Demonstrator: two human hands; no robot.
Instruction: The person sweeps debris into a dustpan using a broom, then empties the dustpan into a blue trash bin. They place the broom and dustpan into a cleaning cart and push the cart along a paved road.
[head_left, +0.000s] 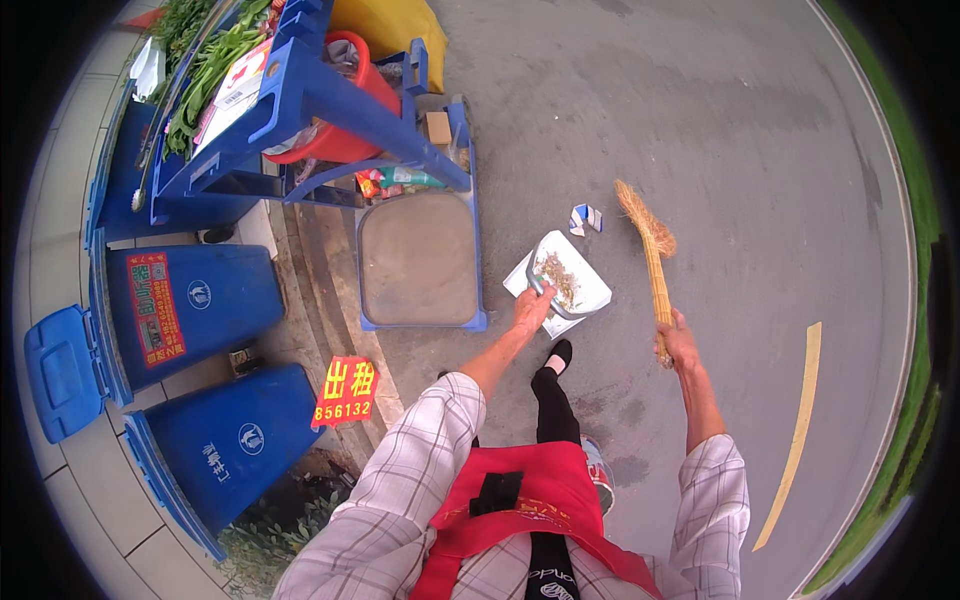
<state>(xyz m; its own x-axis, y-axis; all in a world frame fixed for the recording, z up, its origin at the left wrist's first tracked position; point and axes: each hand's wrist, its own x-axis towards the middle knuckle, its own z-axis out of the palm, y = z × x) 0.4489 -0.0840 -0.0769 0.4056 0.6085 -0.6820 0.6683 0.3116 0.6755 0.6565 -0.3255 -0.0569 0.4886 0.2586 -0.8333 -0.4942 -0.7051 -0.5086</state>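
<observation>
My left hand (533, 306) is closed around the grey handle of a white dustpan (598, 291). Dry leaf bits and other small debris (559, 277) lie in the pan, which is low over the asphalt; whether it touches the ground I cannot tell. Out to the right, my right hand (679, 341) grips a straw hand broom (658, 281) near the butt of its bound handle. Its frayed bristles point away from me, to the right of the pan. A crumpled blue-and-white carton (585, 219) rests on the pavement between the pan's far edge and the bristles.
On the left stands a blue cleaning cart (364, 112) with a flat base (418, 259), red bucket (379, 94) and yellow bag (397, 30). Blue wheeled bins (225, 300) line the kerb. A red sign with writing (345, 390) is beside them. A yellow road line (795, 435) runs at right.
</observation>
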